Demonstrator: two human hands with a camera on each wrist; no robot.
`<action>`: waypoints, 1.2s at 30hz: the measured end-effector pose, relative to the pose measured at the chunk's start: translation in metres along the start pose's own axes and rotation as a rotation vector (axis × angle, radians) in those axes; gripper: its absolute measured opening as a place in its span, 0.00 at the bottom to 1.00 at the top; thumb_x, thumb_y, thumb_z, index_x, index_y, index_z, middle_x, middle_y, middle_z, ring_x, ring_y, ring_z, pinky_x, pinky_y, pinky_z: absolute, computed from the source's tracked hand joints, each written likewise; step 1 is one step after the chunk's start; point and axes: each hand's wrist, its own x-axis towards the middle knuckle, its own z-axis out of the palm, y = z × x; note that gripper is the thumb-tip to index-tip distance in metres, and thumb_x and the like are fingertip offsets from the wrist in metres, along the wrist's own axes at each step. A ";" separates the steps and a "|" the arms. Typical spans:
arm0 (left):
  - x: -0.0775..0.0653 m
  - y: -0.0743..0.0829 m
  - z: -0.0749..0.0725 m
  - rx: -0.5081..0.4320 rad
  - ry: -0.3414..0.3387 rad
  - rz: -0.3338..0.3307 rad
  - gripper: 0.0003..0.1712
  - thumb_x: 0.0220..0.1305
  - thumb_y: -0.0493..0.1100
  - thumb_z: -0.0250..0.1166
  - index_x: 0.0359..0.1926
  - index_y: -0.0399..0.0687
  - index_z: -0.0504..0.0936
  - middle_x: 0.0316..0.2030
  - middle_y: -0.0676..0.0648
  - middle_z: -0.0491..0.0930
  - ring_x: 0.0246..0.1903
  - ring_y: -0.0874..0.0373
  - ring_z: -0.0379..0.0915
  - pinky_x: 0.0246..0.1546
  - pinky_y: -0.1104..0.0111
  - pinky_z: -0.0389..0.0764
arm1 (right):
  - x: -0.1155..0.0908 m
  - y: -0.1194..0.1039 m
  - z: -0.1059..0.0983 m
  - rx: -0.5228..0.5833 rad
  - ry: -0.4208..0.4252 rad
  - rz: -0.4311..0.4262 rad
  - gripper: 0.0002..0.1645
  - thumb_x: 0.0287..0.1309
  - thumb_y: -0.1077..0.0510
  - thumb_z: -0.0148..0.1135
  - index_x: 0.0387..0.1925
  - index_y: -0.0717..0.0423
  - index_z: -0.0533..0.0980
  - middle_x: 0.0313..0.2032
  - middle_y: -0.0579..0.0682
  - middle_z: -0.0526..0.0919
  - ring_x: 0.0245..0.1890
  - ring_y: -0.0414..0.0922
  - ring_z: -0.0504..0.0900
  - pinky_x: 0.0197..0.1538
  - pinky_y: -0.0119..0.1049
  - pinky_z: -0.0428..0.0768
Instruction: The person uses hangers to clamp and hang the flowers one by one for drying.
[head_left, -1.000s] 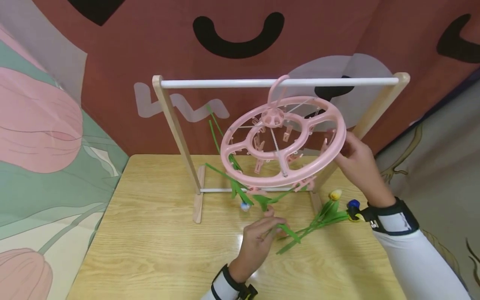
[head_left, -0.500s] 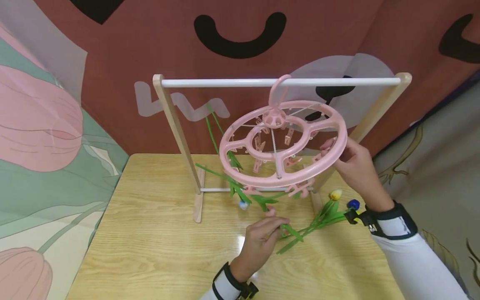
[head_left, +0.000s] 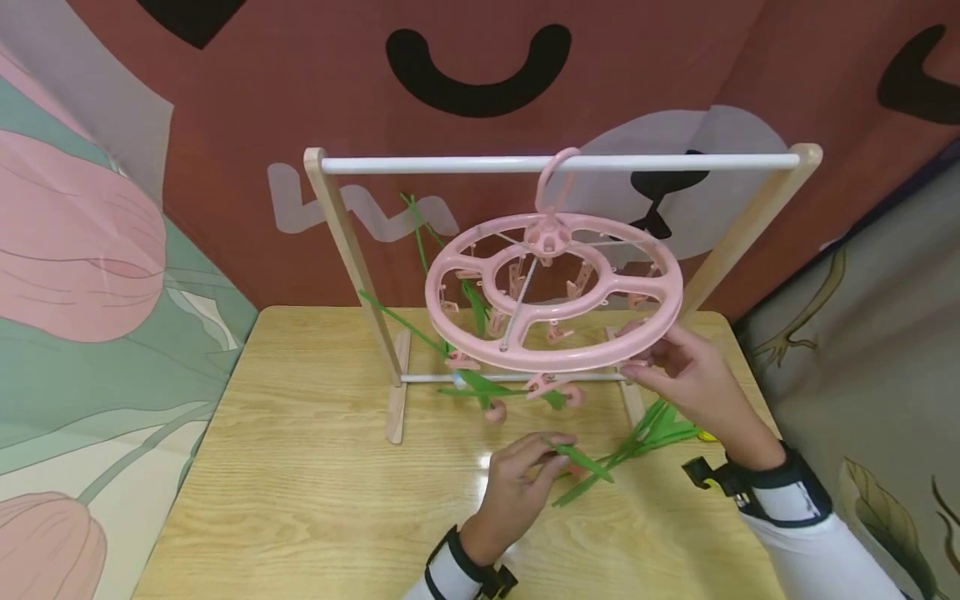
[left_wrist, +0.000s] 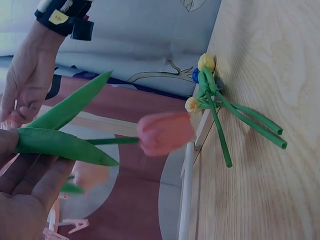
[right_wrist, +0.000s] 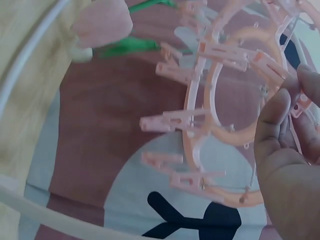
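Observation:
A pink round clip hanger (head_left: 555, 361) hangs by its hook from a white rail (head_left: 450, 166). My right hand (head_left: 697, 383) grips its near right edge; in the right wrist view, thumb and fingers close around a clip (right_wrist: 302, 106) at the ring. My left hand (head_left: 517, 492), low in front of the hanger, pinches a pink artificial tulip (left_wrist: 165, 134) by its green stem and leaves. The tulip's bloom points toward the tabletop. Other tulips hang head down from the hanger's left and front clips, including a pink one (right_wrist: 102, 22).
Several loose tulips (head_left: 648, 433) lie on the wooden table (head_left: 300, 500) at right, their yellow and blue blooms (left_wrist: 206, 62) showing in the left wrist view. The rack's wooden posts (head_left: 352, 267) stand either side of the hanger. A printed cloth (head_left: 480, 83) hangs behind.
The hanger has turned, its front side swinging left with the hung tulips. My right hand has moved down and toward me along the rim. The left hand has barely moved.

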 end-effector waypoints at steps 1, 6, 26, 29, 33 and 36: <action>0.000 0.000 0.000 -0.003 0.005 -0.008 0.13 0.65 0.25 0.67 0.50 0.34 0.83 0.47 0.38 0.87 0.45 0.52 0.88 0.46 0.74 0.88 | -0.003 -0.001 0.003 0.027 0.001 0.001 0.30 0.53 0.82 0.67 0.58 0.71 0.75 0.45 0.43 0.84 0.39 0.36 0.83 0.42 0.21 0.85; 0.001 -0.003 -0.001 -0.022 0.035 -0.043 0.12 0.67 0.27 0.66 0.50 0.34 0.83 0.47 0.37 0.87 0.47 0.50 0.88 0.45 0.73 0.88 | -0.013 -0.002 0.018 0.125 0.029 0.012 0.26 0.51 0.82 0.69 0.53 0.66 0.78 0.34 0.46 0.82 0.34 0.37 0.80 0.35 0.24 0.81; 0.009 -0.015 -0.007 -0.058 0.174 -0.127 0.09 0.65 0.25 0.67 0.46 0.30 0.84 0.41 0.33 0.87 0.41 0.43 0.88 0.39 0.69 0.90 | -0.026 -0.005 0.068 0.083 0.134 -0.039 0.20 0.43 0.75 0.79 0.40 0.64 0.81 0.28 0.51 0.79 0.31 0.38 0.77 0.37 0.23 0.82; 0.011 -0.015 -0.007 -0.046 0.185 -0.121 0.09 0.66 0.26 0.67 0.46 0.32 0.85 0.41 0.35 0.87 0.41 0.44 0.88 0.38 0.69 0.90 | -0.027 -0.005 0.073 0.063 0.142 -0.038 0.19 0.44 0.73 0.80 0.40 0.64 0.82 0.28 0.51 0.80 0.30 0.37 0.77 0.34 0.22 0.81; 0.013 -0.015 -0.008 -0.043 0.188 -0.101 0.12 0.65 0.26 0.67 0.50 0.31 0.85 0.45 0.34 0.87 0.43 0.44 0.88 0.38 0.69 0.91 | -0.028 -0.004 0.075 0.018 0.158 -0.045 0.19 0.44 0.69 0.81 0.40 0.63 0.83 0.27 0.50 0.81 0.29 0.37 0.77 0.32 0.22 0.81; 0.013 -0.015 -0.009 -0.043 0.191 -0.093 0.14 0.65 0.26 0.67 0.51 0.30 0.85 0.48 0.33 0.86 0.46 0.44 0.87 0.38 0.69 0.91 | -0.028 -0.004 0.077 -0.005 0.163 -0.045 0.21 0.42 0.70 0.82 0.41 0.62 0.84 0.27 0.49 0.81 0.28 0.37 0.76 0.32 0.23 0.81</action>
